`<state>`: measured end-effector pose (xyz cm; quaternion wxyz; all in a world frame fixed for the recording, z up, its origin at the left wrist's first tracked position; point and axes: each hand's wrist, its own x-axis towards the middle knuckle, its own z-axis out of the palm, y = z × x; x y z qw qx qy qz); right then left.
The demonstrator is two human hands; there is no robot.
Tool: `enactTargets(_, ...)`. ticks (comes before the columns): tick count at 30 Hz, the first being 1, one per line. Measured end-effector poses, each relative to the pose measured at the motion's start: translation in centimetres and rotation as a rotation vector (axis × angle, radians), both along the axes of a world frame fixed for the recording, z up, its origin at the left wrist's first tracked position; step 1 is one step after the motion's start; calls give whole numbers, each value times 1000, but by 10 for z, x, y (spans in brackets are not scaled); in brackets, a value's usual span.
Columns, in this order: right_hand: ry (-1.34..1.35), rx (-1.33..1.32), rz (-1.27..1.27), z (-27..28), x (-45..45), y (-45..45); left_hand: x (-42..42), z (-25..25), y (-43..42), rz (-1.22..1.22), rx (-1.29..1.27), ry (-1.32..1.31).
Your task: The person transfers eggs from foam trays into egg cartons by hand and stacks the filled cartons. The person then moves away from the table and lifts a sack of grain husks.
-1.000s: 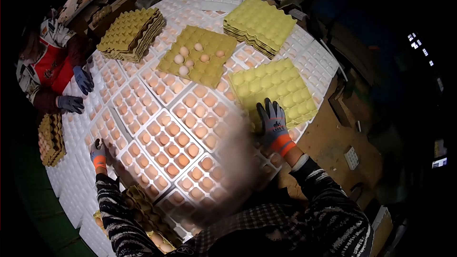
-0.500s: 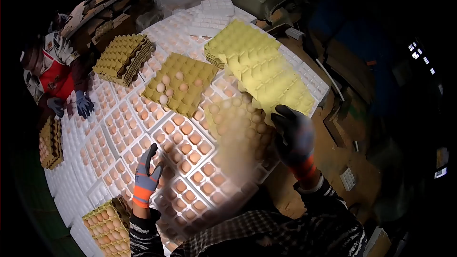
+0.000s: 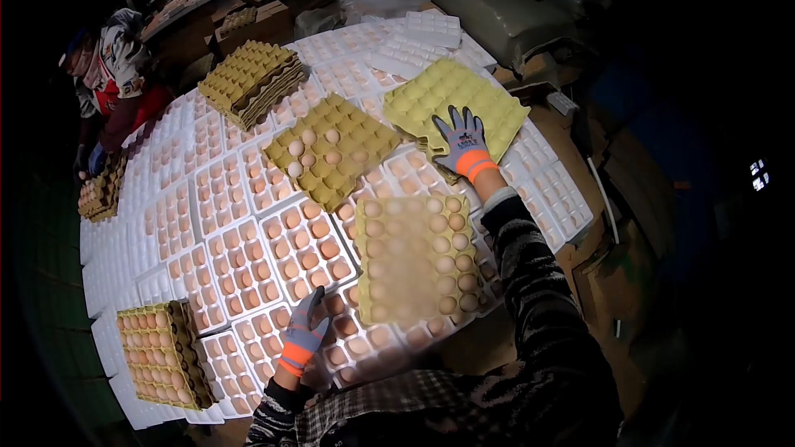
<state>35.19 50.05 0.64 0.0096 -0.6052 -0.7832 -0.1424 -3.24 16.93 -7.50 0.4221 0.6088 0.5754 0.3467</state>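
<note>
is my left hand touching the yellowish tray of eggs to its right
Apart: the head view shows part of a white egg carton between your left hand and the yellowish tray.

This looks like a dim egg-packing workroom or shed, with eggs (image 3: pixel 310 261) in white trays (image 3: pixel 556 209) across the middle of the frame, fibre-tray stacks (image 3: pixel 414 98) higher up and a cardboard box (image 3: pixel 267 26) toward the upper left.
</note>
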Motion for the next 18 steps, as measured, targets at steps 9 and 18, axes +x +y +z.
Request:
enactTargets(9,209,13,-89,-22,7,48,48,-26,19,95,11,-129)
enactTargets(18,697,159,123,-56,36,-51,94,-74,60,262,-110,-236)
